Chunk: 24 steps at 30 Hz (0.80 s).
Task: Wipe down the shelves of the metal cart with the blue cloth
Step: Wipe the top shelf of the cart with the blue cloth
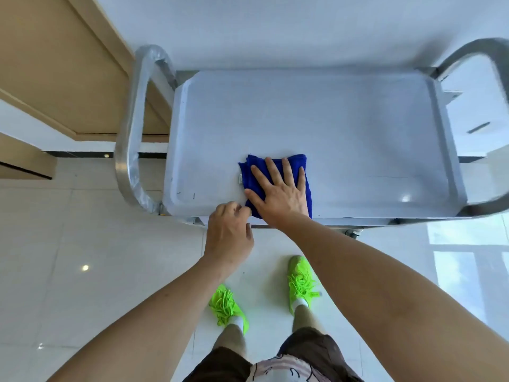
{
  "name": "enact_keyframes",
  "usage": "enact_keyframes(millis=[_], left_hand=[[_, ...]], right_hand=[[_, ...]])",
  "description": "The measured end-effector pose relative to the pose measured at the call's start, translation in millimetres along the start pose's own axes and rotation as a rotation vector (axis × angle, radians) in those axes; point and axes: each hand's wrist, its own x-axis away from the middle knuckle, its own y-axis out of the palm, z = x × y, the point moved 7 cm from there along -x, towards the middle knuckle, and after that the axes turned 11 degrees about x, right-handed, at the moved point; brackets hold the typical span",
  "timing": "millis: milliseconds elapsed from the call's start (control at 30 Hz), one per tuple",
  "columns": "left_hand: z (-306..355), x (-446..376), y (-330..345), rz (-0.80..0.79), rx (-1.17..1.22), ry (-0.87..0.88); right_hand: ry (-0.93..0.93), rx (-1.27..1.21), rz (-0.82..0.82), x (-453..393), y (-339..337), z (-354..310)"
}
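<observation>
The metal cart's top shelf (344, 128) fills the middle of the head view, a shallow tray with a raised rim. A folded blue cloth (296, 162) lies near the shelf's front edge, left of centre. My right hand (278, 190) presses flat on the cloth with straight, spread fingers. My left hand (230, 230) sits at the shelf's front rim, its fingers curled, the fingertips at the cloth's near left corner; whether they pinch the corner I cannot tell.
Tubular handles rise at the cart's left end (132, 128) and right end (493, 59). A wooden cabinet (55, 67) stands to the left. The white wall is behind the cart. Glossy floor tiles (96, 244) and my green shoes (301, 282) lie below.
</observation>
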Motion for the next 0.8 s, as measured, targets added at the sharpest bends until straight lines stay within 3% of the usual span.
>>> enact_keyframes(millis=[433,633,800], left_hand=[[158.1,-49.4,89.9,-0.109,-0.003,0.17],[180.9,-54.0,106.9,-0.131,-0.042,0.205],[185.5,-53.1,105.4,-0.134,-0.075,0.208]], right_hand=[[0.189,-0.002,0.015,22.7,-1.7,212.0],[0.368,-0.03,0.022,45.7,0.3,292.1],[0.504,-0.057,-0.007,69.5,3.2,317.3]])
